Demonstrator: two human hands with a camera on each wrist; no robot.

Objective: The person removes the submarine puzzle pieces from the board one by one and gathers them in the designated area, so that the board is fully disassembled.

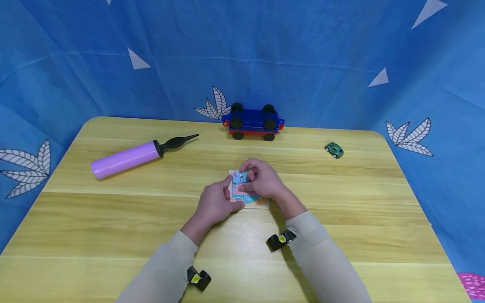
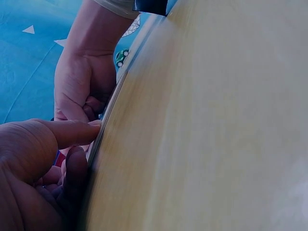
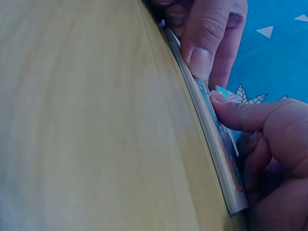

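Observation:
A small jigsaw puzzle board (image 1: 264, 206) with a pale wooden border and a blue, pink and orange picture lies flat near the table's middle. My left hand (image 1: 216, 201) grips its left side, thumb (image 3: 200, 61) on the near border and index finger toward the far left corner. Over the board's upper right, my right hand (image 1: 265, 179) has its thumb and index finger bent toward each other. Between them a puzzle piece (image 3: 227, 94) stands tilted up from the board in the right wrist view. The right hand covers much of the picture.
At the back stands a blue and red toy wagon (image 1: 254, 122) with black wheels. A purple hand pump (image 1: 126, 160) with a black nozzle lies to the left. On the right sits a green toy car (image 1: 334, 150). Blue patterned cloth (image 1: 303, 54) hangs behind the wooden table (image 1: 360, 202).

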